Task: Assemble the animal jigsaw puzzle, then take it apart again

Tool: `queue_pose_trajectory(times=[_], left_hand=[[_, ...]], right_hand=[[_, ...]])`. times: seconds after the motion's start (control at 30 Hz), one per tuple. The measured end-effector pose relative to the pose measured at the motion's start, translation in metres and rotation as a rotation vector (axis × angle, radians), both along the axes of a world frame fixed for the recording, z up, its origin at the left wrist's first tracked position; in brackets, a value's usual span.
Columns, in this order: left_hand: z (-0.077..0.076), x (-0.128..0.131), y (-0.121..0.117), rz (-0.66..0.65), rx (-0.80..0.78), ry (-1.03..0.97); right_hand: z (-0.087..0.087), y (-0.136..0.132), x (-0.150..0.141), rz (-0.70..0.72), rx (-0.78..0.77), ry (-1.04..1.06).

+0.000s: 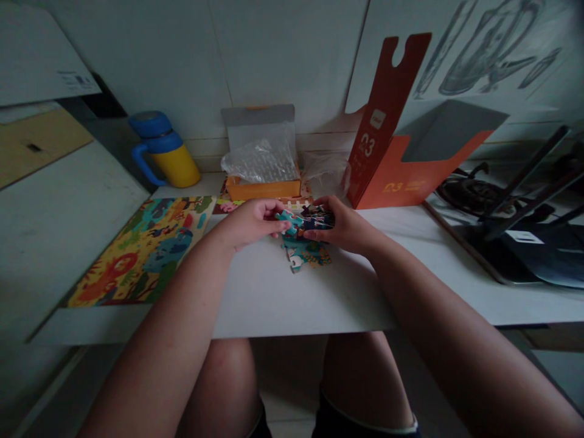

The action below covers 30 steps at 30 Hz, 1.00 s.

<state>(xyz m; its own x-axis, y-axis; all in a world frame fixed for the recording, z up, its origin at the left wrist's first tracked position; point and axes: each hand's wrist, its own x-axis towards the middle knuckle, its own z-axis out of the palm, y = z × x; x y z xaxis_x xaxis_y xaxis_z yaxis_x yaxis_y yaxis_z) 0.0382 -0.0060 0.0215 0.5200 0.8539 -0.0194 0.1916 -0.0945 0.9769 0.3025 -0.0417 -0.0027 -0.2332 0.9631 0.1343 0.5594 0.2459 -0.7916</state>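
My left hand [253, 222] pinches a teal jigsaw puzzle piece [291, 220] between thumb and fingers. Close beside it, my right hand [347, 228] is closed around a bunch of dark, mixed puzzle pieces [320, 218], partly hidden by the fingers. The two hands almost meet over the white table. Beneath them lies a patch of teal and green puzzle pieces [312, 255] with a white figure at its lower left corner. The upper part of that patch is covered by the hands and held pieces.
A colourful animal picture sheet [150, 249] lies at left, near a blue and yellow mug [176, 161]. Behind my hands are an orange box [264, 190] with clear plastic wrap and a plastic bag [326, 173]. A tall orange carton [387, 173] and a black router [520, 237] stand right.
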Motion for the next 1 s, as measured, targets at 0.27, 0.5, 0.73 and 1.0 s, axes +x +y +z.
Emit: queue_pose_trajectory(times=[0.27,0.5,0.73,1.0], left_hand=[[-0.003,0.006,-0.006,-0.063,-0.067,0.01],[-0.014,0.014,-0.005,-0.025,-0.036,0.044],[-0.018,0.024,-0.011,-0.011,0.073,0.163],[-0.03,0.029,-0.011,-0.054,0.232,0.139]], right_hand=[[0.001,0.0,0.0,0.024,0.024,-0.058],[-0.002,-0.001,0.002,0.079,0.068,-0.116],[-0.001,-0.002,0.002,0.134,0.068,-0.142],[0.0,-0.003,-0.003,0.147,0.133,-0.166]])
